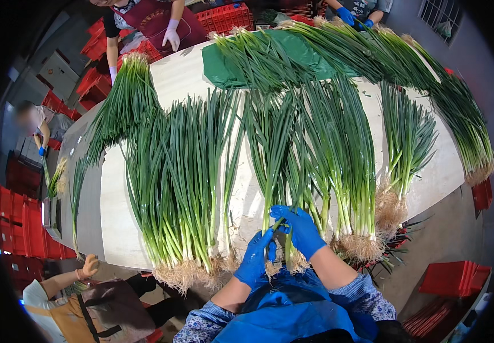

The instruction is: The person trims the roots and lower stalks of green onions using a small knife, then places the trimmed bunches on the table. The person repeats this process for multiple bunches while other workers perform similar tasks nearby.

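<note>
Both my hands wear blue gloves and meet at the near edge of the table. My left hand (pixel 253 259) grips a green onion (pixel 265 218) by its pale lower stem, its root tuft (pixel 273 269) hanging below the fingers. My right hand (pixel 303 231) pinches a green leaf or outer stalk (pixel 277 224) close to the left fingertips. Beside my right wrist another root tuft (pixel 299 262) shows, its stem partly hidden by that hand. A thick row of green onions (pixel 174 184) lies to the left, roots toward me; a second bunch (pixel 345 171) lies to the right.
A smaller bunch (pixel 405 150) lies farther right on the pale tabletop (pixel 247 188). Green onions lie across a green plastic sheet (pixel 219 64). Co-workers stand across the table, one in a maroon apron (pixel 156 21); another person (pixel 96 300) is at lower left. Red crates (pixel 453 278) stand around.
</note>
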`<state>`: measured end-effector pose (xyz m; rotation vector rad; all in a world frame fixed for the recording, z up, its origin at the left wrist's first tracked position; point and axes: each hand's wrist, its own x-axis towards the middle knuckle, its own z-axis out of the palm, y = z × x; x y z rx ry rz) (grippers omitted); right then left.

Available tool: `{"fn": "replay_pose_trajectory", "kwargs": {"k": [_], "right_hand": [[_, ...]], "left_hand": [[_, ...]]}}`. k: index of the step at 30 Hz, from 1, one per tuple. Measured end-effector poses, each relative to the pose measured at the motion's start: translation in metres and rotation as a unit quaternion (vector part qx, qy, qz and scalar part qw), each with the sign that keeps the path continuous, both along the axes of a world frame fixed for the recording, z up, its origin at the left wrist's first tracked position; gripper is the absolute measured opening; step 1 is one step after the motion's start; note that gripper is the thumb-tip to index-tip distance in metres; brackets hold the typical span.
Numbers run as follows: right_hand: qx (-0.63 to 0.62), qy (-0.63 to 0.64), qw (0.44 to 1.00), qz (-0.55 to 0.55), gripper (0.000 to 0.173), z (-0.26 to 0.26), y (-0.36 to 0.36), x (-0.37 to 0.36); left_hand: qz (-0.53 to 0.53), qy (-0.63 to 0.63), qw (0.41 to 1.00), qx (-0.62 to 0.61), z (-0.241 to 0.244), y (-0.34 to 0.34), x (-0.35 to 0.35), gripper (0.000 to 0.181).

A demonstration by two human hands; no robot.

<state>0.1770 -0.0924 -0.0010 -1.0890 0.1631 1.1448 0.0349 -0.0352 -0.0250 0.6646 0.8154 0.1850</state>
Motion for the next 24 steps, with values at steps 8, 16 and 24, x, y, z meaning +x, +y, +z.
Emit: {"fn": "replay_pose_trajectory", "kwargs": {"k": [8, 16, 24], "right_hand": [[0.033, -0.137, 0.988, 0.062, 0.020, 0.037, -0.113, -0.024], [-0.120, -0.280, 0.926, -0.222, 0.030, 0.068, -0.239, 0.022], [-0.274, -0.267, 0.855, -0.351, 0.032, -0.018, -0.339, 0.072]], "left_hand": [[-0.028, 0.007, 0.998, 0.063, -0.002, 0.019, 0.018, 0.026], [0.075, 0.131, 0.941, 0.304, 0.016, 0.041, -0.052, 0.020], [0.093, 0.265, 0.933, 0.223, -0.046, 0.066, -0.106, 0.051]]}}
